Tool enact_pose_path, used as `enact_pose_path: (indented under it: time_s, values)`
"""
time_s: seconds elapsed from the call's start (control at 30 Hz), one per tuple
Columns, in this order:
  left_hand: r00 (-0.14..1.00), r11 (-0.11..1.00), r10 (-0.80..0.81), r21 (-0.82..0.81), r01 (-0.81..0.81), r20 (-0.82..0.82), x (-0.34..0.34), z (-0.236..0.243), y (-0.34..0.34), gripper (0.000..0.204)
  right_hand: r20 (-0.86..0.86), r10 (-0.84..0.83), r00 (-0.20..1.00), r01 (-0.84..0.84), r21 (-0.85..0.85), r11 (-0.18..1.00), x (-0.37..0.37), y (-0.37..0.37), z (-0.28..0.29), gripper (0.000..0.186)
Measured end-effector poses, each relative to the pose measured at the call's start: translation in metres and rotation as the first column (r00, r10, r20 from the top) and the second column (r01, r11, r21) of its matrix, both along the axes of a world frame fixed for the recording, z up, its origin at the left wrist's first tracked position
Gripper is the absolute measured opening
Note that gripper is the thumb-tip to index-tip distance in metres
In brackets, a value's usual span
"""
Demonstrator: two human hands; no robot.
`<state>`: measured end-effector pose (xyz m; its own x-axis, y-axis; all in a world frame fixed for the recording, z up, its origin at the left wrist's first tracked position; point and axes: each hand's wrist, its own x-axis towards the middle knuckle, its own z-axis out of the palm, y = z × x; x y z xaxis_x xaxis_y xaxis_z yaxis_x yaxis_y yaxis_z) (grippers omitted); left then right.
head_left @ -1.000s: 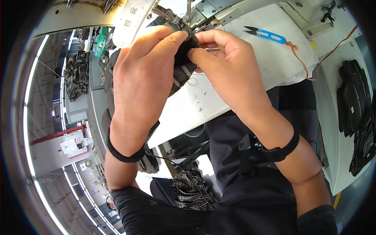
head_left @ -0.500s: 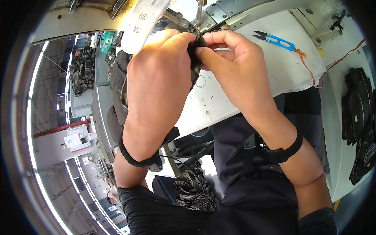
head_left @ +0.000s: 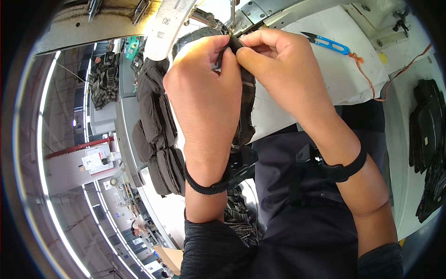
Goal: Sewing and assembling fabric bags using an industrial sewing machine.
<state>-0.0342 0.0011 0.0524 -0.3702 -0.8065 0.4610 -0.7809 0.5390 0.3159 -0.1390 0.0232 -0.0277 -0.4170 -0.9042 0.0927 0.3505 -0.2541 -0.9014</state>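
My left hand and my right hand meet just in front of a sewing machine's needle area. Between their fingertips they pinch a small dark piece of fabric, thumbs and forefingers closed on it. The piece's lower part is partly hidden by my left hand. A dark patterned strip of cloth hangs down beside my left wrist. Dark cloth also shows beyond my left knuckles, under the machine's pale arm cover. Both wrists wear black bands with small devices.
Blue thread snips lie on the white work surface to the right, tied to an orange cord. Stacked dark padded cloth pieces rest at left. More dark pieces lie far right. A patterned cloth bundle sits below.
My left hand and forearm have shifted right, closer to my right hand. The dark strip beside the left wrist and more of the stacked pieces at left have come into view.
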Motion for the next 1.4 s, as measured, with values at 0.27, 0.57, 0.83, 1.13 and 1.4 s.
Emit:
enact_pose_path:
  time_s: [0.27,0.57,0.83,1.13,1.4]
  values:
    - [0.967,0.99,-0.034,-0.127,0.068,0.254,0.008,0.007,0.0,0.014,-0.313,-0.037,0.949,0.06,0.063,0.996,-0.005,0.0,0.008,0.02]
    - [0.999,0.95,0.035,0.31,-0.035,0.004,0.002,0.025,-0.003,0.022,-0.144,0.104,0.984,-0.092,0.088,0.992,-0.014,-0.005,-0.001,0.024]
    - [0.993,0.981,0.094,0.176,-0.08,-0.072,-0.014,0.008,0.009,0.021,-0.029,0.16,0.987,-0.157,0.094,0.983,-0.017,-0.008,-0.008,0.021]
    - [0.998,0.999,0.008,-0.036,-0.006,0.06,-0.016,-0.006,0.026,0.018,0.136,0.178,0.975,-0.189,0.074,0.979,-0.015,-0.002,-0.008,0.023]
    - [0.979,0.98,-0.084,0.162,0.115,-0.184,0.026,-0.04,0.055,0.024,-0.512,-0.087,0.854,0.12,0.031,0.992,0.0,0.03,0.001,0.033]
